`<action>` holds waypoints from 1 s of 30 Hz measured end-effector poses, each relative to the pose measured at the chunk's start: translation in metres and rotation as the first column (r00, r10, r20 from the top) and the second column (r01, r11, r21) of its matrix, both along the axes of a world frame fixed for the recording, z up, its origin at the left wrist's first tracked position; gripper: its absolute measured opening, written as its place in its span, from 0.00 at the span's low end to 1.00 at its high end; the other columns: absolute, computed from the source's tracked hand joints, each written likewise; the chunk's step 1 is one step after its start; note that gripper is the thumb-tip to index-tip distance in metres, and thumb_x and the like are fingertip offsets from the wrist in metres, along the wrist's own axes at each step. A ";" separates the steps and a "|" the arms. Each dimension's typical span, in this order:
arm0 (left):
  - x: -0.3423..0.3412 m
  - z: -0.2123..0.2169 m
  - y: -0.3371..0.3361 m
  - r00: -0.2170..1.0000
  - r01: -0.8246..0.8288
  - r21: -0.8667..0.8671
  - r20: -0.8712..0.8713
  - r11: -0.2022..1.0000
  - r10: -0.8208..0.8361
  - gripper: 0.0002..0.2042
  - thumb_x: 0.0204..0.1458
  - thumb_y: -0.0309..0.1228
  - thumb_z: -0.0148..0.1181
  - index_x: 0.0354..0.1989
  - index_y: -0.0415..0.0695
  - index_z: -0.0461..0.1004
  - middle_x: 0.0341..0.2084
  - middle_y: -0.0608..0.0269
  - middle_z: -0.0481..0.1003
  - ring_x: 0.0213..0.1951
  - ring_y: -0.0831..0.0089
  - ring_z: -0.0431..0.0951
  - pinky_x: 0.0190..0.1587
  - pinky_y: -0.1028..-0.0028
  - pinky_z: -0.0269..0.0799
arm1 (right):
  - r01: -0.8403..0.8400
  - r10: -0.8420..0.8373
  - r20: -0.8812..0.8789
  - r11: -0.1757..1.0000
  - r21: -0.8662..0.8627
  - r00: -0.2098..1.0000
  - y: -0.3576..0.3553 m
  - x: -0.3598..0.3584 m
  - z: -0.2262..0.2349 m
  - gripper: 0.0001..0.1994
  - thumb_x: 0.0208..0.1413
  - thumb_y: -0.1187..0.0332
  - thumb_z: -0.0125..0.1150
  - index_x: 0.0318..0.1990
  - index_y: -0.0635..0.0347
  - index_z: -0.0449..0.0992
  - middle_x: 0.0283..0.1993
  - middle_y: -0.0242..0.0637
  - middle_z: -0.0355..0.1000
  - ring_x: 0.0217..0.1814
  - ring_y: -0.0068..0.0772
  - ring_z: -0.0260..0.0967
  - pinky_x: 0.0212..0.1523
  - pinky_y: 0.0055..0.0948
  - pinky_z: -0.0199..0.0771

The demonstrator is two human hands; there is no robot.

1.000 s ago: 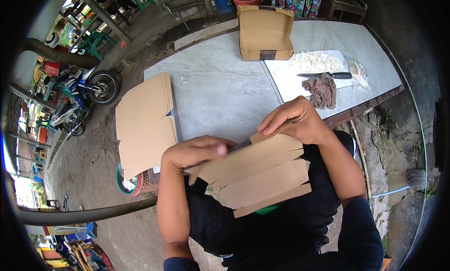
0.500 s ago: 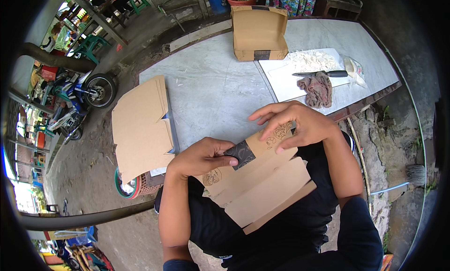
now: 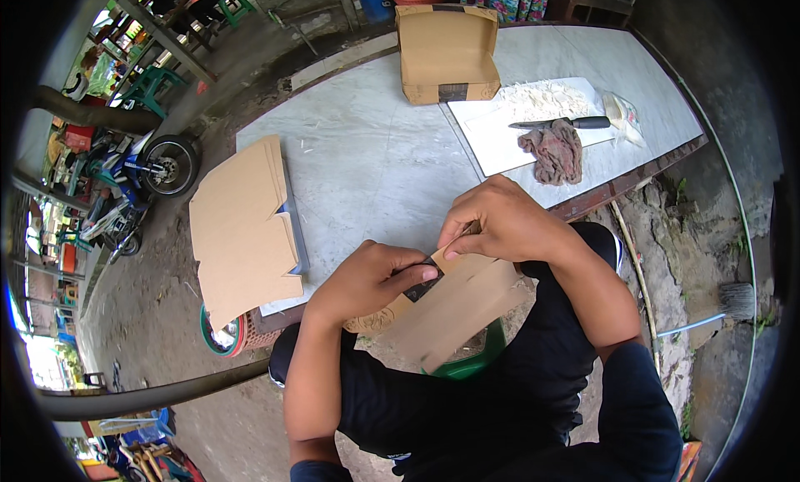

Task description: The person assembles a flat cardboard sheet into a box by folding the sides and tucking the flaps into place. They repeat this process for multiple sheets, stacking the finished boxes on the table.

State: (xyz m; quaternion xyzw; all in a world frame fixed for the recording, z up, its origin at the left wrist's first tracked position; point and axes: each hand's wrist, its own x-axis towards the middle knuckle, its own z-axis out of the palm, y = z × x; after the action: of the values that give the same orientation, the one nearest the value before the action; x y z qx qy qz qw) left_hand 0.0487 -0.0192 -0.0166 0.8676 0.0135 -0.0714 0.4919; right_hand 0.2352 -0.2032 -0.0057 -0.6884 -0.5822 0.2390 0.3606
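Observation:
Over my lap, just off the table's near edge, I hold a brown cardboard box blank [image 3: 454, 303] with a dark printed band. My left hand [image 3: 367, 280] grips its left part, the thumb lying on the dark band. My right hand [image 3: 504, 221] pinches the upper edge a little to the right, fingers bent over it. The lower panels are blurred by motion. Left of my hands lies a stack of flat box blanks [image 3: 242, 224], jutting past the table's left edge. A folded, open cardboard box [image 3: 450, 53] stands at the table's far side.
On the marble-topped table [image 3: 358, 140], a white board [image 3: 492, 144] bears white shreds [image 3: 546, 101], a knife [image 3: 575, 123], a crumpled cloth [image 3: 557, 153] and a plastic bag [image 3: 622, 119]. A basket [image 3: 242, 334] stands below the blanks. A motorbike [image 3: 133, 178] is parked to the left.
My right hand has come down and closed on the blank's upper edge, nearer my left hand. The blank's lower panels have swung upward, uncovering something green below.

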 end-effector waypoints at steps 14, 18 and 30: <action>-0.012 0.005 -0.014 0.966 -0.182 0.263 0.230 0.948 0.121 0.08 0.64 0.32 0.64 0.37 0.40 0.82 0.19 0.44 0.74 0.22 0.44 0.73 0.27 0.59 0.70 | -0.053 -0.100 0.492 0.956 0.287 0.865 0.005 -0.033 0.002 0.09 0.52 0.55 0.73 0.28 0.45 0.86 0.27 0.21 0.79 0.30 0.27 0.75 0.37 0.31 0.67; -0.017 0.014 -0.013 0.976 -0.176 0.409 0.193 0.895 0.104 0.08 0.64 0.34 0.64 0.39 0.42 0.83 0.19 0.47 0.76 0.24 0.46 0.78 0.27 0.59 0.72 | -0.068 -0.090 0.486 0.952 0.297 0.870 0.006 -0.028 0.004 0.08 0.52 0.56 0.74 0.28 0.46 0.86 0.26 0.22 0.78 0.29 0.27 0.74 0.38 0.31 0.67; -0.037 0.017 -0.002 0.956 -0.265 0.510 0.247 0.818 0.156 0.08 0.59 0.31 0.67 0.42 0.41 0.85 0.24 0.45 0.80 0.26 0.46 0.81 0.30 0.60 0.76 | -0.006 -0.119 0.401 0.955 0.298 0.908 0.000 -0.009 0.009 0.06 0.53 0.59 0.74 0.30 0.47 0.87 0.28 0.27 0.81 0.34 0.34 0.79 0.41 0.34 0.73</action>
State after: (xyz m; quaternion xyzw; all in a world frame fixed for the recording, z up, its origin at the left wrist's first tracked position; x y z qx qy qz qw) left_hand 0.0113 -0.0210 0.0001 0.9662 0.0811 0.0753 0.2327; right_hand 0.2266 -0.2029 0.0029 -0.6791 -0.6538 -0.0118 0.3335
